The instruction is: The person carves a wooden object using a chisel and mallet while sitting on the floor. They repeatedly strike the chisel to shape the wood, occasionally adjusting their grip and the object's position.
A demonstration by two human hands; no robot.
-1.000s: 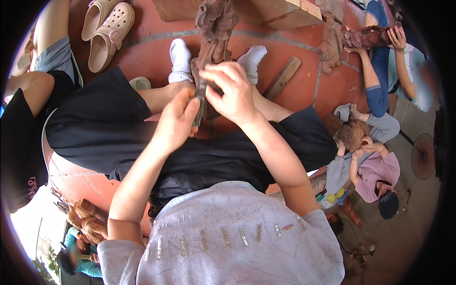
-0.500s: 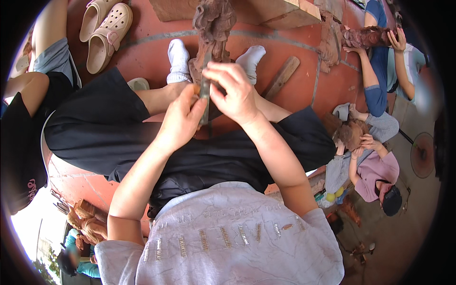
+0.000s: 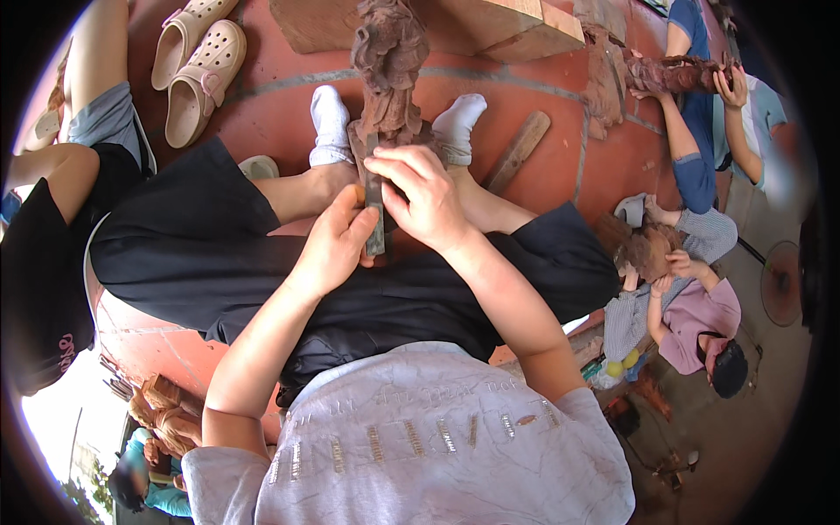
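Observation:
My left hand (image 3: pixel 332 241) is closed round a narrow, flat grey-green strip (image 3: pixel 375 244) that looks stiff; I cannot make out what kind of tool it is. Bent over the strip's upper part, my right hand (image 3: pixel 424 197) has its fingers and thumb against it. Just beyond my hands, a carved reddish-brown wooden figure (image 3: pixel 389 66) stands upright on its base between my socked feet. The strip's far end lies in front of that base, and I cannot tell whether they touch.
A flat wooden stick (image 3: pixel 518 150) lies right of my foot on the red tiles. Behind the carving is a large wooden block (image 3: pixel 437 31). Beige clogs (image 3: pixel 206 83) sit at the far left. At right, co-workers hold a long carving (image 3: pixel 674 74) and a brown wooden piece (image 3: pixel 646 252).
My hands and the strip have shifted slightly toward me, and the strip stands straighter. The whole view has moved a little, while the carving stays between my feet.

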